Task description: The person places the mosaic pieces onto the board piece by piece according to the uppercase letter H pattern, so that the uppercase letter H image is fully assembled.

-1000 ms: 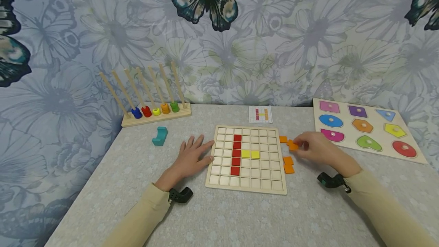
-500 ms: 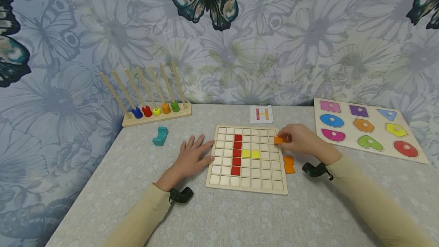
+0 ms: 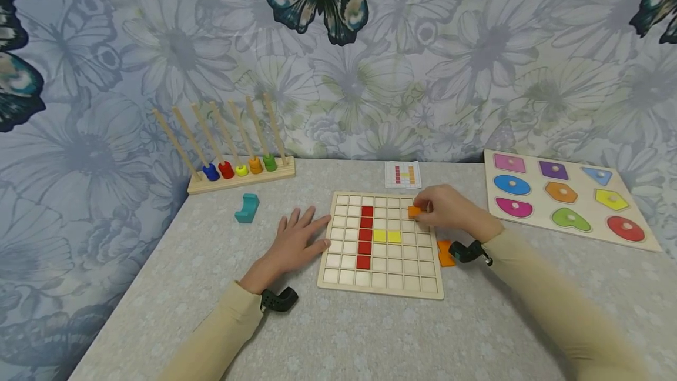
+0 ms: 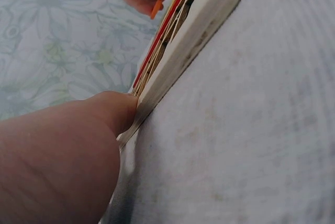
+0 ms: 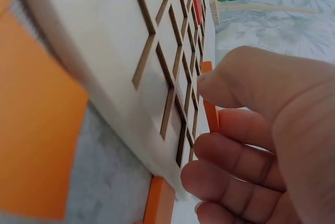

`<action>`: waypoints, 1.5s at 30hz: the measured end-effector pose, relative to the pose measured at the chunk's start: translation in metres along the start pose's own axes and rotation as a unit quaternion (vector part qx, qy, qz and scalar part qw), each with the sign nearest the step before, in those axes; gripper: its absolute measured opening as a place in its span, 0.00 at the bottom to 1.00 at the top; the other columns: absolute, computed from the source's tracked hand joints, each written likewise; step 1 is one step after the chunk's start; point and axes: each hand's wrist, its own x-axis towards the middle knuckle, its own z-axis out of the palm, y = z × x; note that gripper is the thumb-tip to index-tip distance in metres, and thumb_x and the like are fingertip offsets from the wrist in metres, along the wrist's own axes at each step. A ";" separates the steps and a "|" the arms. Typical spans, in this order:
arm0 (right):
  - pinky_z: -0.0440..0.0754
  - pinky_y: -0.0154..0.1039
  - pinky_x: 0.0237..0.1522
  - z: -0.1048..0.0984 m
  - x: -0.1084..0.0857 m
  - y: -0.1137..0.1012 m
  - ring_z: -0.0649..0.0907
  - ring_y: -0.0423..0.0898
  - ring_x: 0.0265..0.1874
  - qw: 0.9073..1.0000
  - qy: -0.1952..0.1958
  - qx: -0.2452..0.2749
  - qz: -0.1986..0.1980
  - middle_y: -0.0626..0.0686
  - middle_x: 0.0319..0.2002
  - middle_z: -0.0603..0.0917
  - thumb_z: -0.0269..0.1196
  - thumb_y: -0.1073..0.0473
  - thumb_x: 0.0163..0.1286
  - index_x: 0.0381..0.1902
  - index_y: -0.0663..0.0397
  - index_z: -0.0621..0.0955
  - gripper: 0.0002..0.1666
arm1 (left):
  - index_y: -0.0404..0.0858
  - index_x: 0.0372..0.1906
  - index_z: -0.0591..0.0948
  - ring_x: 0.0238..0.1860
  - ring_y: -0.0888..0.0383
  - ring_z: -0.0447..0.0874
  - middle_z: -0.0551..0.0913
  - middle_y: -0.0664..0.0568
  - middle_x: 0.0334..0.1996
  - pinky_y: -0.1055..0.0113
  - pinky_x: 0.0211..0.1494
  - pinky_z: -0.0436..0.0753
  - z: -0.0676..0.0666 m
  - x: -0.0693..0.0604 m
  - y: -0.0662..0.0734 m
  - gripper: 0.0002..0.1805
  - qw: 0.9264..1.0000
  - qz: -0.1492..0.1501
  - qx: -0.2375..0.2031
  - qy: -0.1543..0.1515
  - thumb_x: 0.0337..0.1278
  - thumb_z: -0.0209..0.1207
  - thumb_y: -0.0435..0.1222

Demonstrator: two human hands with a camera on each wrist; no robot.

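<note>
My right hand [image 3: 445, 211] pinches an orange tile [image 3: 414, 211] over the upper right part of the wooden grid board [image 3: 379, 294]; in the right wrist view the tile [image 5: 210, 110] stands on edge between thumb and fingers. A column of red tiles [image 3: 364, 249] fills several cells, with two yellow tiles [image 3: 394, 236] in a row to its right. My left hand [image 3: 292, 243] lies with spread fingers, touching the board's left edge. Loose orange tiles [image 3: 445, 254] lie beside the board's right edge, partly behind the right wrist's black band.
A card with a coloured pattern [image 3: 403, 175] lies behind the board. At the left are a peg stand with coloured rings [image 3: 243, 176] and a teal curved block [image 3: 247, 209]. A shape puzzle board [image 3: 571, 200] is at the right, with the patterned wall behind.
My right hand has picked up an orange tile from right of the board and carried it left over the grid. The left hand has stayed in place.
</note>
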 end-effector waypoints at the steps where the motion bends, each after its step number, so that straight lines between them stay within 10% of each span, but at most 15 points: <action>1: 0.76 0.34 0.33 0.001 0.001 -0.001 0.76 0.40 0.26 1.000 0.000 -0.002 -0.001 0.48 0.28 0.86 0.74 0.58 0.61 0.40 0.58 0.89 0.12 | 0.46 0.79 0.66 0.81 0.27 0.37 0.52 0.34 0.81 0.26 0.77 0.40 0.000 0.000 0.000 0.33 1.000 0.000 0.000 0.000 0.74 0.55 0.50; 45: 0.83 0.44 0.41 0.008 0.010 -0.006 0.82 0.45 0.34 1.000 -0.013 0.007 -0.007 0.57 0.38 0.88 0.71 0.61 0.61 0.43 0.63 0.88 0.14 | 0.48 0.79 0.65 0.82 0.28 0.36 0.51 0.36 0.82 0.26 0.77 0.39 -0.001 0.000 0.002 0.33 1.000 -0.007 -0.002 -0.003 0.74 0.54 0.51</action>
